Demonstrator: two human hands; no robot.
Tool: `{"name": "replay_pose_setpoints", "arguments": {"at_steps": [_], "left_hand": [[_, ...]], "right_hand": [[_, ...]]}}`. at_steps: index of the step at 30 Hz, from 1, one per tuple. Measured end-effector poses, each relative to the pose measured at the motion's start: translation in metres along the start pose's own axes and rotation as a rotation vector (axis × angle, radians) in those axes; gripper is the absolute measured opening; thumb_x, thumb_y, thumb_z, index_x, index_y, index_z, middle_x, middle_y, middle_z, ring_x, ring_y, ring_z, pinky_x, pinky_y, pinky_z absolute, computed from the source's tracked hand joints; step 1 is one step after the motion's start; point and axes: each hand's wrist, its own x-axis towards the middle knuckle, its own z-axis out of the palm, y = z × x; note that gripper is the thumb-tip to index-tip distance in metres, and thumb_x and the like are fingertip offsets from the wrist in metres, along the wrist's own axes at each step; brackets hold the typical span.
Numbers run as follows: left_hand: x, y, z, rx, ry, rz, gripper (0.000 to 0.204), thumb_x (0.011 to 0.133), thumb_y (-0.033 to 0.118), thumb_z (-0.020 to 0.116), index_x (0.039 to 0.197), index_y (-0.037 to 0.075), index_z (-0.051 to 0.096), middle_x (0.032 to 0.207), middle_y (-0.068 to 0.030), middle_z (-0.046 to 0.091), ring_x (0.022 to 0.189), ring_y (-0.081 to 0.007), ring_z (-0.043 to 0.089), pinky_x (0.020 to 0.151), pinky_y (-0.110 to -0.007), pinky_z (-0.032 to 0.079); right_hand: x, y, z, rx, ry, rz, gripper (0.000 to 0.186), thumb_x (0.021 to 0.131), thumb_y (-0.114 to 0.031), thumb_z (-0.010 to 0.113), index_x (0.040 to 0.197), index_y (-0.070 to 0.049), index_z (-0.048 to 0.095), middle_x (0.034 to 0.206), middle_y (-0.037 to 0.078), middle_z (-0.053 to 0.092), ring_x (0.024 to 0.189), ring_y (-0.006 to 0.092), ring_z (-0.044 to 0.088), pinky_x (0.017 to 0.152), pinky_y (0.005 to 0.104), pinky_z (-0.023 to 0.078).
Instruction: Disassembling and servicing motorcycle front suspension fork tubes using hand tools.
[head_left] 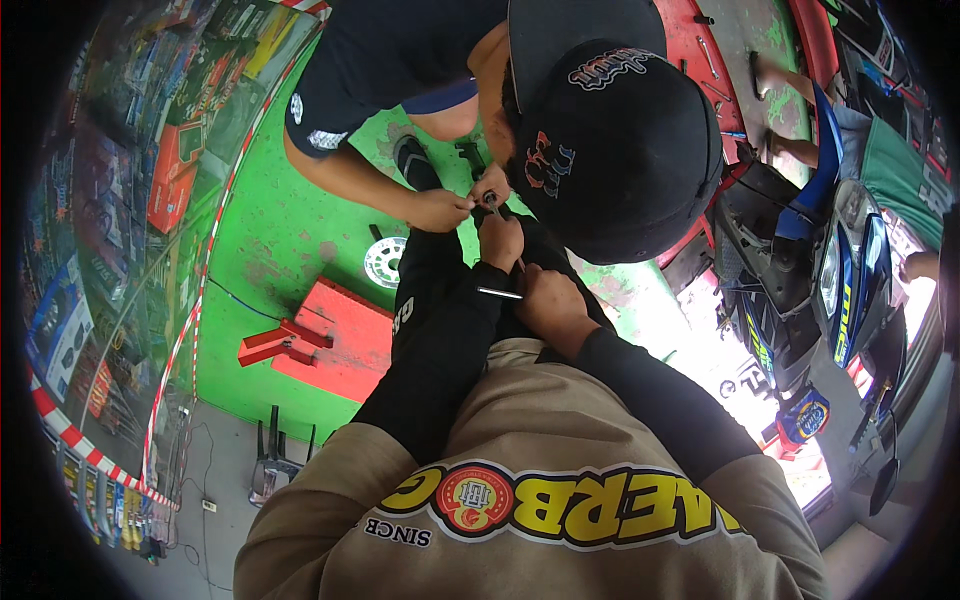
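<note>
Near the middle of the head view, my right hand [553, 303] is closed around what looks like a T-handle wrench, with one shiny end of its crossbar [499, 293] sticking out to the left. Its thin shaft passes by my left hand [500, 243], whose fingers are wrapped round it farther up. At the far end of the shaft is a small dark round part [489, 199], pinched between the fingers of a co-worker's hands [442, 210]. The part's details are too small to make out. My forearms are in black sleeves.
A co-worker in a black cap [620, 150] leans in close opposite me. On the green floor lie a silver perforated disc [384, 262] and a red metal block [340, 330]. Blue motorbike [850, 270] parts stand at right, a glass display case [130, 200] at left, a dark chair [275, 470] behind left.
</note>
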Motion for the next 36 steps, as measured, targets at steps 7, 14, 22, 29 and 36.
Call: {"name": "replay_pose_setpoints", "arguments": {"at_steps": [7,14,22,29,36], "left_hand": [[0.007,-0.02,0.009,0.276,-0.053,0.178,0.03,0.089,0.018,0.054,0.079,-0.009,0.065,0.085,-0.0302,0.066,0.085,-0.0451,0.067,0.076,-0.051,0.054],[-0.009,0.005,-0.013,0.447,0.031,0.389,0.023,0.086,0.011,0.056,0.073,-0.004,0.069,0.08,-0.0254,0.066,0.075,-0.0407,0.068,0.067,-0.05,0.055],[-0.002,-0.001,-0.007,0.148,0.041,0.134,0.023,0.084,0.01,0.056,0.071,-0.005,0.069,0.077,-0.0257,0.066,0.075,-0.0403,0.068,0.066,-0.05,0.054],[0.003,-0.02,0.005,0.163,0.065,0.124,0.029,0.086,0.013,0.054,0.074,-0.011,0.064,0.078,-0.029,0.065,0.079,-0.0437,0.067,0.073,-0.05,0.054],[0.005,-0.031,0.007,0.325,0.004,0.269,0.029,0.085,0.016,0.056,0.082,-0.012,0.064,0.079,-0.0284,0.066,0.08,-0.0456,0.066,0.074,-0.05,0.054]], "right_hand": [[0.0,-0.009,-0.007,-0.014,-0.114,0.028,0.022,0.084,-0.016,0.057,0.097,0.0,0.064,0.089,0.024,0.07,0.088,0.0417,0.069,0.08,0.0497,0.054],[0.001,-0.006,-0.004,-0.016,-0.105,0.077,0.022,0.085,-0.018,0.058,0.096,0.0,0.064,0.089,0.025,0.07,0.088,0.0415,0.069,0.08,0.0497,0.054],[-0.001,-0.003,0.001,0.012,-0.021,-0.021,0.021,0.089,-0.021,0.058,0.09,0.0,0.063,0.08,0.025,0.067,0.078,0.0423,0.068,0.072,0.0524,0.053],[-0.003,-0.006,-0.002,-0.002,-0.018,-0.021,0.022,0.091,-0.022,0.057,0.09,-0.001,0.063,0.079,0.025,0.067,0.078,0.0426,0.068,0.072,0.0523,0.053],[-0.001,-0.002,0.004,0.006,-0.022,-0.006,0.024,0.092,-0.023,0.056,0.092,0.0,0.064,0.08,0.025,0.068,0.079,0.0428,0.068,0.073,0.0523,0.053]]}}
